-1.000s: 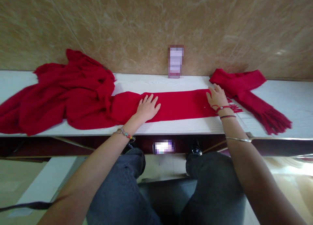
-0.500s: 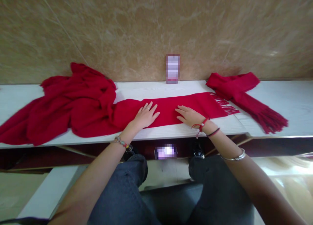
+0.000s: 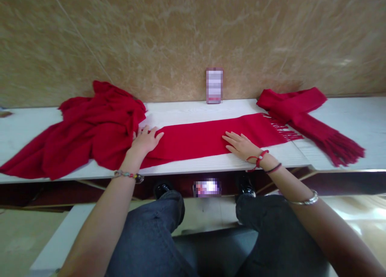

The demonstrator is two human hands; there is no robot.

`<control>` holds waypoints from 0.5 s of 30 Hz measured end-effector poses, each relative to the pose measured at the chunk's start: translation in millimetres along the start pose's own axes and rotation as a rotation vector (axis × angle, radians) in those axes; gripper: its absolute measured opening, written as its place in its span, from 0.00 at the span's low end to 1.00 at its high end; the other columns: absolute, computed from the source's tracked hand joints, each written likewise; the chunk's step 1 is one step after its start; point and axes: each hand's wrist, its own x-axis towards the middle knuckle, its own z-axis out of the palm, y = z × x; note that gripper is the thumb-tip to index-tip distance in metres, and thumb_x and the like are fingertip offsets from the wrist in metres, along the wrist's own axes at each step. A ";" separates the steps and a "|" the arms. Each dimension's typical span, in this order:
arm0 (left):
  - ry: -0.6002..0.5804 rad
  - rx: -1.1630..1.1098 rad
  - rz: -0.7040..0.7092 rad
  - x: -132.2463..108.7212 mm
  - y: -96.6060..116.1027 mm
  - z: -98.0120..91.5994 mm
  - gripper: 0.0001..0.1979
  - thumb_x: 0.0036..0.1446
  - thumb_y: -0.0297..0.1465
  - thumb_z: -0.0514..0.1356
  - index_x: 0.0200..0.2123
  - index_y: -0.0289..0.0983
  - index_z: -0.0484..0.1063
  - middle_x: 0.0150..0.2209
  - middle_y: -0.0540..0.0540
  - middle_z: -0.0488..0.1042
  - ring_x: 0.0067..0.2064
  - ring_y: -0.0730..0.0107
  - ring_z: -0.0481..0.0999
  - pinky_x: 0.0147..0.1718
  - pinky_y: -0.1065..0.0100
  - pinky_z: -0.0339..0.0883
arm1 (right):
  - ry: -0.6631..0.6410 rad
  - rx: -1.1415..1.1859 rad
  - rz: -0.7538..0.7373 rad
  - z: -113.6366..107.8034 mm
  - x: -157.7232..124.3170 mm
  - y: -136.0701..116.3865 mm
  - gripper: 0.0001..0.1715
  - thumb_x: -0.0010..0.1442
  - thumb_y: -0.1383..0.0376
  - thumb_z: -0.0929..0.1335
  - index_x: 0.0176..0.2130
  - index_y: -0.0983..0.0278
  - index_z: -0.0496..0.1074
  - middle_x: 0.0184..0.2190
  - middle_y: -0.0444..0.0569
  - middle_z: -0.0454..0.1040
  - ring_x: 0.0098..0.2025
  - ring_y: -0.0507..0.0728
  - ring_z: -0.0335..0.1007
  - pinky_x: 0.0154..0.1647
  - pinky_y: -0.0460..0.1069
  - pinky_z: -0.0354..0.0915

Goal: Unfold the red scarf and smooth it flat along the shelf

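A long red scarf (image 3: 193,138) lies flat across a white table, its fringed end at the right. My left hand (image 3: 145,140) rests on it with fingers spread, beside the rumpled heap of red cloth (image 3: 78,132) at the left. Farther right, my right hand (image 3: 243,145) lies on the scarf, palm down and fingers stretched out. Neither hand grips the cloth. A second red scarf (image 3: 304,122), folded over itself with a fringed end, lies just beyond the flat scarf's fringe.
Behind the white table (image 3: 171,108) rises a brown marbled wall (image 3: 181,40). A blurred phone-like object (image 3: 214,86) leans upright there. Another lit, blurred object (image 3: 207,187) shows below the table's front edge, between my knees.
My left hand has slid left along the scarf to the edge of the heap, and the cloth between my hands looks flatter. My right hand stays on the scarf, slightly farther right in view.
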 end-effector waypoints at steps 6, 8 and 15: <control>-0.021 0.039 0.209 -9.1 12.5 -17.5 0.31 0.63 0.43 0.45 0.66 0.38 0.47 0.68 0.39 0.44 0.67 0.53 0.47 0.61 0.56 0.50 | 0.005 -0.002 0.014 -1.3 1.2 -2.9 0.27 0.65 0.61 0.57 0.61 0.64 0.61 0.64 0.56 0.56 0.65 0.62 0.51 0.62 0.62 0.53; -0.047 0.045 0.233 -13.3 6.3 -22.7 0.30 0.63 0.41 0.46 0.66 0.39 0.49 0.68 0.40 0.45 0.67 0.54 0.49 0.60 0.56 0.51 | 0.030 0.003 -0.004 -3.6 3.4 -5.8 0.27 0.65 0.61 0.58 0.60 0.65 0.62 0.63 0.57 0.57 0.65 0.62 0.51 0.62 0.62 0.53; 0.228 -0.021 -0.053 -22.7 -42.0 -25.0 0.26 0.61 0.35 0.49 0.61 0.37 0.59 0.60 0.36 0.63 0.59 0.48 0.64 0.53 0.53 0.62 | 0.108 0.057 -0.198 -8.5 22.6 -36.5 0.29 0.64 0.59 0.60 0.62 0.64 0.60 0.64 0.56 0.55 0.66 0.62 0.47 0.64 0.62 0.49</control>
